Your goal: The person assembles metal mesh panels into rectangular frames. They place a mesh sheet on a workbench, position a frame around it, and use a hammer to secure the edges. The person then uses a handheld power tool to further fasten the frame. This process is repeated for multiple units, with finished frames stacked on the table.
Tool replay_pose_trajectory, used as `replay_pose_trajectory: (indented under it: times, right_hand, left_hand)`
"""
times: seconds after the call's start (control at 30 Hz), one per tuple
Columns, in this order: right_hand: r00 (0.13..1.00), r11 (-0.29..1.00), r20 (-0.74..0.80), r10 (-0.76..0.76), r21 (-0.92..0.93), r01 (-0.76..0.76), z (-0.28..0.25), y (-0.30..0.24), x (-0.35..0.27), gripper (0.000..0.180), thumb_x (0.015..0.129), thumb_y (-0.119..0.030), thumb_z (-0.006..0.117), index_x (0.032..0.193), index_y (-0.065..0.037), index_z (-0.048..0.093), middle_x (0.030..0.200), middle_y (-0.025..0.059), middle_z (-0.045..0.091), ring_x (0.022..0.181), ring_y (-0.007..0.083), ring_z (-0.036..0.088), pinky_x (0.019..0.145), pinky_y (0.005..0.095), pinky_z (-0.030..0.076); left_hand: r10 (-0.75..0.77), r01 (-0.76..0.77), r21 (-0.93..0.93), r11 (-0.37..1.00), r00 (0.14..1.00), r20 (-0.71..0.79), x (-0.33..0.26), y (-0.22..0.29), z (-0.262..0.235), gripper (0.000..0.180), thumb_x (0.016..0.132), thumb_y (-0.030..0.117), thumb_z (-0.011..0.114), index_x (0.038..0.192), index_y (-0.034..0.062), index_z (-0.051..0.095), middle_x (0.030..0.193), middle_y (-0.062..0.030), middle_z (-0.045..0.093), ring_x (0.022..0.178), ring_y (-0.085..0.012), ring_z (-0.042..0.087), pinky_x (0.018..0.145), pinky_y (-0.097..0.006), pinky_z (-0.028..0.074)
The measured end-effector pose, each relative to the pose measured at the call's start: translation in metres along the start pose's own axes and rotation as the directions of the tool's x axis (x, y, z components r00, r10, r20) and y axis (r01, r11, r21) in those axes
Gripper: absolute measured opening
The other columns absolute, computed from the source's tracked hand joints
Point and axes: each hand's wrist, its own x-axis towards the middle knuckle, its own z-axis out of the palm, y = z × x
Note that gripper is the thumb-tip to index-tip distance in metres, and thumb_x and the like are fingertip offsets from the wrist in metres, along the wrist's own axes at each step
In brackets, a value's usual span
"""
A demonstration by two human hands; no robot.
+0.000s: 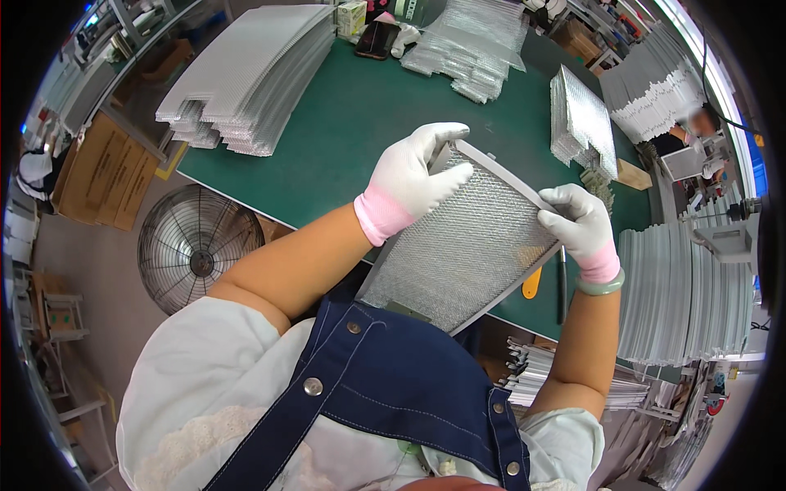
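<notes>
A framed mesh filter panel [467, 245] is held tilted above the green table [344, 123]. The left hand [413, 176] curls closed over its upper edge; the right hand [581, 221] grips its right rim. Farther off lie a mesh sheet stack [254, 74], and what seems a small pale-green box [351, 16].

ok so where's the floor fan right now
In the head view the round wire-caged floor fan stands on the floor at the person's left, just below the near edge of the green table and beside the left forearm.
</notes>
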Motion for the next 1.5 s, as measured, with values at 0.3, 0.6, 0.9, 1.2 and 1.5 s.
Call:
replay_pose_trajectory:
  times: [0.3, 0.6, 0.9, 1.2, 1.5]
  right_hand:
    - [0.905, 0.778, -0.123, -0.408, -0.566, 0.274, 0.055, -0.043, 0.021, 0.034, 0.091, -0.024, 0.065, 0.118, -0.005, 0.064, 0.091, 0.0147, 0.07, 0.084, 0.0354, 0.069, 0.076, 0.0409, 0.055]
    - [0.832, 0.541, -0.156, -0.532, -0.819, 0.192, 0.083, -0.024, 0.023, 0.029, 0.09, -0.035, 0.069, 0.102, -0.009, 0.068, 0.074, 0.0084, 0.064, 0.065, 0.0281, 0.064, 0.059, 0.0399, 0.049]
    - [0.831, 0.518, -0.151, -0.536, -0.836, 0.182, 0.096, -0.019, 0.023, 0.035, 0.089, -0.042, 0.068, 0.103, -0.01, 0.064, 0.069, 0.0064, 0.061, 0.062, 0.0263, 0.063, 0.056, 0.0394, 0.048]
    - [0.605, 0.662, -0.4, -0.688, -0.687, 0.298, 0.06, -0.053, -0.019, 0.027, 0.083, -0.023, 0.08, 0.102, -0.006, 0.07, 0.077, 0.0105, 0.067, 0.065, 0.0279, 0.064, 0.064, 0.0366, 0.052]
    - [0.377, 0.861, -0.913, -0.155, 0.063, 0.505, 0.087, -0.01, -0.091, 0.03, 0.103, -0.013, 0.053, 0.127, 0.004, 0.056, 0.109, 0.0057, 0.062, 0.092, 0.0094, 0.056, 0.082, 0.0242, 0.046]
  left_hand:
    - [0.087, -0.048, 0.346, 0.937, 0.991, -0.099, -0.003, 0.021, 0.008, 0.047, 0.086, 0.013, 0.076, 0.126, -0.0017, 0.057, 0.119, -0.0125, 0.063, 0.109, -0.0182, 0.063, 0.096, -0.03, 0.049]
    - [-0.084, 0.085, -0.129, 0.988, 0.996, 0.01, -0.01, 0.005, -0.006, 0.037, 0.092, 0.0, 0.066, 0.127, -0.0028, 0.054, 0.104, -0.0052, 0.063, 0.088, -0.0063, 0.058, 0.079, -0.023, 0.05]
    - [0.259, -0.304, 0.466, 0.831, 0.953, 0.159, -0.008, -0.011, -0.032, 0.051, 0.084, 0.009, 0.073, 0.131, 0.0021, 0.055, 0.129, -0.0171, 0.061, 0.113, -0.0245, 0.065, 0.096, -0.033, 0.051]
    - [0.349, -0.336, 0.41, 0.848, 0.936, 0.045, -0.057, 0.032, 0.007, 0.05, 0.1, 0.02, 0.057, 0.143, -0.0041, 0.047, 0.127, -0.0225, 0.063, 0.117, -0.0331, 0.064, 0.1, -0.035, 0.048]
    - [0.788, -0.977, 0.209, 0.051, 0.168, 0.592, 0.043, 0.144, 0.068, 0.042, 0.078, 0.02, 0.072, 0.118, 0.0107, 0.065, 0.076, -0.0002, 0.061, 0.072, -0.0224, 0.063, 0.077, -0.041, 0.05]
